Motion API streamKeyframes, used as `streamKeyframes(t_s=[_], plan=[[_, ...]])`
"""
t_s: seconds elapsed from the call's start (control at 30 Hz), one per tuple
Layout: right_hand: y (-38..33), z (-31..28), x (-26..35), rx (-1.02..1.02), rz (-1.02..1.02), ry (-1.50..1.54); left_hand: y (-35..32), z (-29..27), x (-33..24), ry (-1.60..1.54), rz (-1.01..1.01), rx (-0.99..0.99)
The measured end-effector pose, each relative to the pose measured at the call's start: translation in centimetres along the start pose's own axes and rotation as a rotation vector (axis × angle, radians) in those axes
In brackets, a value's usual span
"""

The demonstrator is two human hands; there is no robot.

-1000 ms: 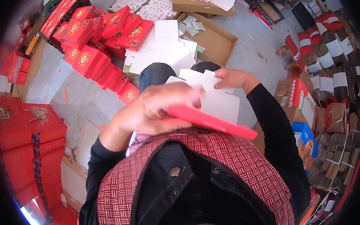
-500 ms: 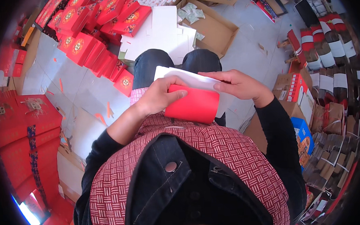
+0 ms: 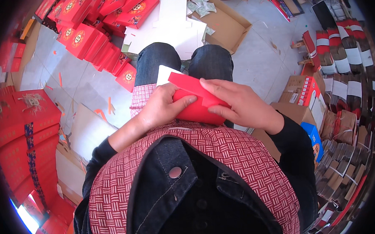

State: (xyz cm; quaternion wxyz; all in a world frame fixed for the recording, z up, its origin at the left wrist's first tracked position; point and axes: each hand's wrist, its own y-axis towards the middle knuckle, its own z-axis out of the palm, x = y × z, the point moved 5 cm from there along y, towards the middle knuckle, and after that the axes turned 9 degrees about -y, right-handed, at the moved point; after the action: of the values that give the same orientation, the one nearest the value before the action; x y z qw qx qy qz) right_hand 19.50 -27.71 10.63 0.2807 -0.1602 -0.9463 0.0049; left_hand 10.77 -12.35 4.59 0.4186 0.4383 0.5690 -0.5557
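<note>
Held low over the lap, just above the knees, a red cardboard box blank (image 3: pixel 197 103), pinched between left hand (image 3: pixel 161 107) and right hand (image 3: pixel 238 106), fingers clamped on both ends, seemingly to steady its raised flap.
</note>
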Motion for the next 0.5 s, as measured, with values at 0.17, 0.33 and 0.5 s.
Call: streamKeyframes(t_s=[0.17,0.33,0.5], plan=[[1.0,0.0,-1.8,0.034,0.072,0.157,0.0,0.2,-1.3,0.019,0.141,0.047],[1.0,0.4,-1.6,0.004,0.035,0.196,-0.3,0.3,-0.9,-0.024,0.169,0.051],[1.0,0.4,-0.9,0.017,0.036,0.160,-0.3,0.2,-0.7,-0.110,0.146,-0.059]])
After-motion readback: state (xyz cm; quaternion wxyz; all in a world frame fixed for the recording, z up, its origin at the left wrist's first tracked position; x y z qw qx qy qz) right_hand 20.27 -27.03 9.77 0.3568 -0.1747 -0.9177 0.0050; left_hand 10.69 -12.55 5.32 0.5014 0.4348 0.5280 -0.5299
